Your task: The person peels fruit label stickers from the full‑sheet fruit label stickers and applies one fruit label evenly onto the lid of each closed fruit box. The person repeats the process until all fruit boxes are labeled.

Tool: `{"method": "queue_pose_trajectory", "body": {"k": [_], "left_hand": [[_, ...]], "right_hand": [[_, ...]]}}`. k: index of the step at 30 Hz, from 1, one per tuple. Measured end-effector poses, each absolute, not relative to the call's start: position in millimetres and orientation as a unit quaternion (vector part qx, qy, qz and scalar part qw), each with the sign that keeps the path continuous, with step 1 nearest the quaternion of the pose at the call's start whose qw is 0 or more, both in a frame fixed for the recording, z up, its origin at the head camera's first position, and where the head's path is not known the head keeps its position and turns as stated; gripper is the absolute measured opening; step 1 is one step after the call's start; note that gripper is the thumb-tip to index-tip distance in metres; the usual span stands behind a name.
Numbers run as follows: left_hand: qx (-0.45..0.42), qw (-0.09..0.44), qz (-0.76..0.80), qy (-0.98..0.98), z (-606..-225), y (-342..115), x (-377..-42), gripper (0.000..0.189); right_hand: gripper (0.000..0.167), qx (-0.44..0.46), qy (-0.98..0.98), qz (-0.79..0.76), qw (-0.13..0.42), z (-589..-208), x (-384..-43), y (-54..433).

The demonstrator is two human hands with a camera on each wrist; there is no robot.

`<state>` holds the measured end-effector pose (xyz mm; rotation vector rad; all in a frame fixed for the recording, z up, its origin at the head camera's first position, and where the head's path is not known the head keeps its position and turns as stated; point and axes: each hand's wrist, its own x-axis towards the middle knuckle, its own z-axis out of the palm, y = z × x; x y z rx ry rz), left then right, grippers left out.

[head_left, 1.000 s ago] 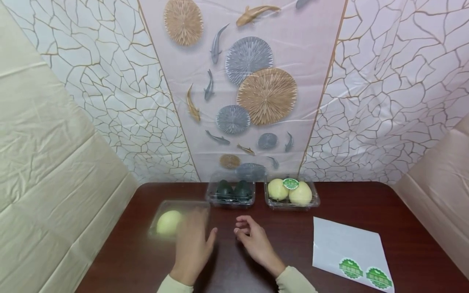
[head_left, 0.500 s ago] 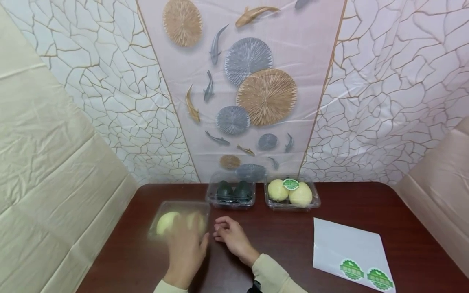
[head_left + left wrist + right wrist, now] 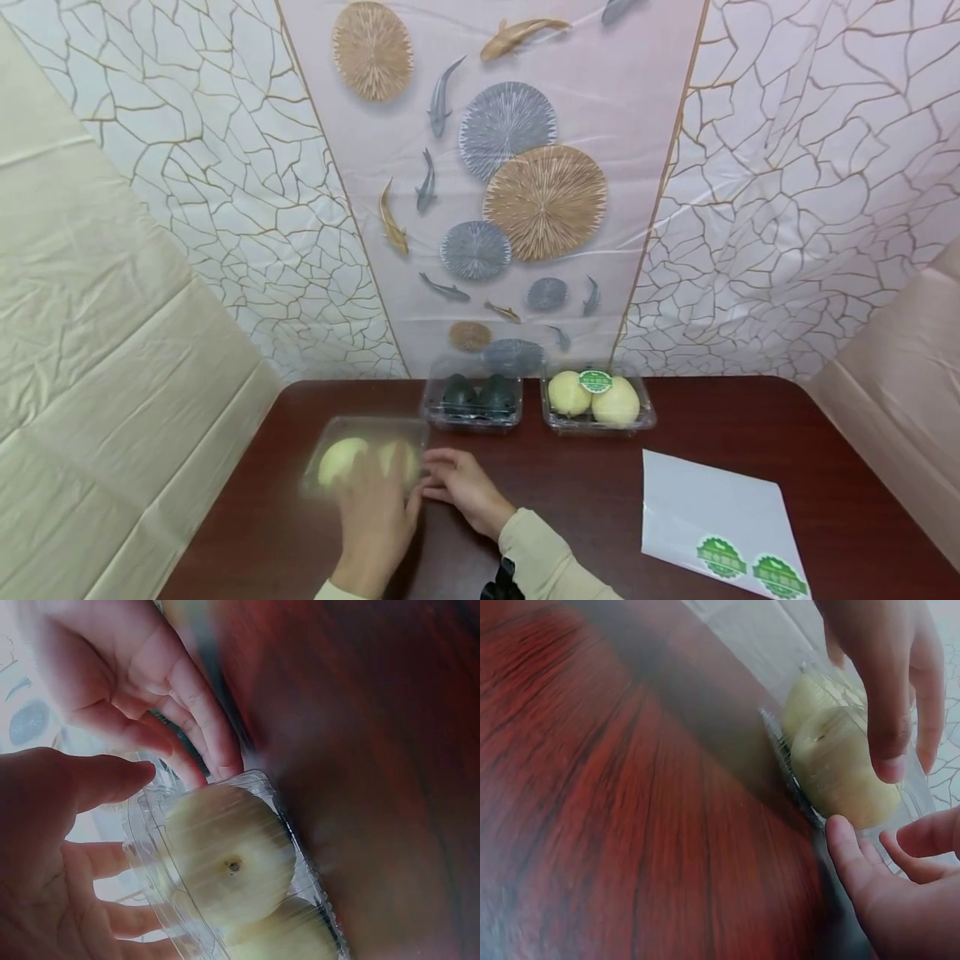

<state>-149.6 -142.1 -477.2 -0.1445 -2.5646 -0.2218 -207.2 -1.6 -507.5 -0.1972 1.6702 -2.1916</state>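
A clear plastic clamshell box (image 3: 367, 422) with two pale yellow round fruits (image 3: 341, 460) stands at the left of the table. My left hand (image 3: 371, 510) lies over its front and lid, the moving fingers blurred. In the left wrist view its spread fingers touch the box's lid side, with the thumb near the corner. My right hand (image 3: 467, 493) is at the box's right end. Its fingertips (image 3: 838, 829) touch the lower corner in the right wrist view, beside the nearer fruit (image 3: 844, 769). The fruits show through the plastic.
Behind stand a clear box (image 3: 472, 417) of two dark green fruits and another (image 3: 598, 421) of two pale yellow fruits with a green label (image 3: 596, 381). A white sheet (image 3: 712, 504) with two green stickers (image 3: 722, 556) lies right. A patterned cloth wall (image 3: 637, 108) rises behind the table.
My right hand has moved left until its fingertips reach the box's right end. My left hand has shifted slightly left and down, uncovering the second fruit.
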Motion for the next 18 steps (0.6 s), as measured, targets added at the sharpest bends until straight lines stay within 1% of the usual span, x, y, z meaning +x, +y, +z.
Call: {"method": "queue_pose_trajectory", "body": {"k": [8, 18], "left_hand": [[-0.056, 0.293, -0.086, -0.951, -476.6, -147.0, -152.7, 0.063], [-0.056, 0.322, -0.083, -0.942, -480.2, -156.6, -159.7, 0.065]], "right_hand": [[0.036, -0.077, 0.591, -0.778, 0.198, -503.9, -207.8, -5.3], [0.037, -0.084, 0.591, -0.779, 0.194, -506.1, -209.8, -16.5]]}}
